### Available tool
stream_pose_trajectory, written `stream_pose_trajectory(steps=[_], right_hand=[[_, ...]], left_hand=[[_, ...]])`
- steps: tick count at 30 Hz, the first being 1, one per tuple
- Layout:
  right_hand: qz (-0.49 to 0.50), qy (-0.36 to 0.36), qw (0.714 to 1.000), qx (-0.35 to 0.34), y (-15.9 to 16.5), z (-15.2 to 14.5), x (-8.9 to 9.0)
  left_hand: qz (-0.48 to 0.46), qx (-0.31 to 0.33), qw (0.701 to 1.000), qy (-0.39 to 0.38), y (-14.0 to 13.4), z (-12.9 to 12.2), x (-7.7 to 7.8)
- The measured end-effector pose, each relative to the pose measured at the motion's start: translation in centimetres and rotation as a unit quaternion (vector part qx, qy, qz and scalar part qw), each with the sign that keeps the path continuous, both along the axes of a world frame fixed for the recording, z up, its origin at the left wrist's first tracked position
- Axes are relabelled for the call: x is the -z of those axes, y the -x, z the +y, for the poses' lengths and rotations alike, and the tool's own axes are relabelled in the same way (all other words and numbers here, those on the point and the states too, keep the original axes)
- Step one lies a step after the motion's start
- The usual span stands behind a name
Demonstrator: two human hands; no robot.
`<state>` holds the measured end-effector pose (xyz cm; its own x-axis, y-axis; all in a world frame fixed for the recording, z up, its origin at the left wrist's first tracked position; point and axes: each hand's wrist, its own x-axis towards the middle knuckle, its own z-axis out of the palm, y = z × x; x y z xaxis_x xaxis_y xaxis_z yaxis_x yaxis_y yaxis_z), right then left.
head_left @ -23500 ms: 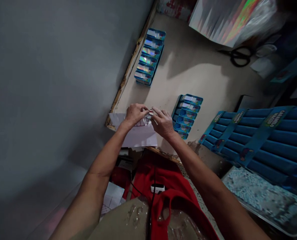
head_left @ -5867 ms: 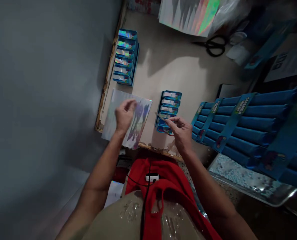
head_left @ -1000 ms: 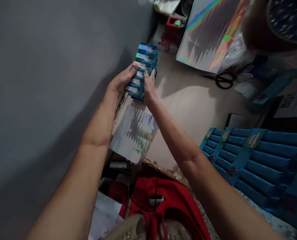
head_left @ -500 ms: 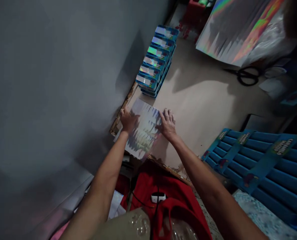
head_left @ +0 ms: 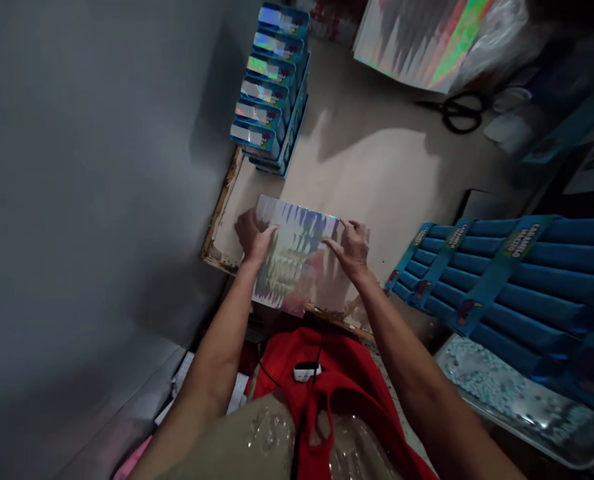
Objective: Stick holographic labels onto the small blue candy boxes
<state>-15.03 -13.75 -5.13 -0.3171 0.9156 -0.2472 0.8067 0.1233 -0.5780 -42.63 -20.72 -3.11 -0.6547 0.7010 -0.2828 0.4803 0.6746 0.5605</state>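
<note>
A shiny holographic sheet (head_left: 291, 257) with jagged pale shapes lies at the front edge of the table, its near end over the edge. My left hand (head_left: 253, 237) grips its left side, thumb on top and fingers curled behind. At its right side, my right hand (head_left: 353, 247) pinches the far corner area, thumb across the surface and the other fingers bent. Whether there is more than one sheet I cannot tell.
Stacked blue boxes (head_left: 271, 87) stand along the wall. A pile of holographic sheets (head_left: 407, 47) and black scissors (head_left: 461, 112) lie at the far right. Blue packs (head_left: 517, 273) sit to the right, above a silver tray (head_left: 537, 427). Red cloth (head_left: 347, 373) is below.
The sheet has turned a little and come squarer to the table edge. My right hand has gone from lying spread beside it to pinching its edge. The view has shifted rightward.
</note>
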Motion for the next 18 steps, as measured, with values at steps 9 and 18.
stream_pose_trajectory(steps=[9,18], right_hand=[[-0.104,-0.017,0.958,-0.268,4.6,3.8,-1.3],[-0.067,-0.071,0.983,-0.156,4.4,2.3,-3.1]], left_hand=[[0.028,0.353,0.931,0.082,5.9,6.8,0.0],[-0.059,0.315,0.940,0.116,4.4,6.4,-4.0]])
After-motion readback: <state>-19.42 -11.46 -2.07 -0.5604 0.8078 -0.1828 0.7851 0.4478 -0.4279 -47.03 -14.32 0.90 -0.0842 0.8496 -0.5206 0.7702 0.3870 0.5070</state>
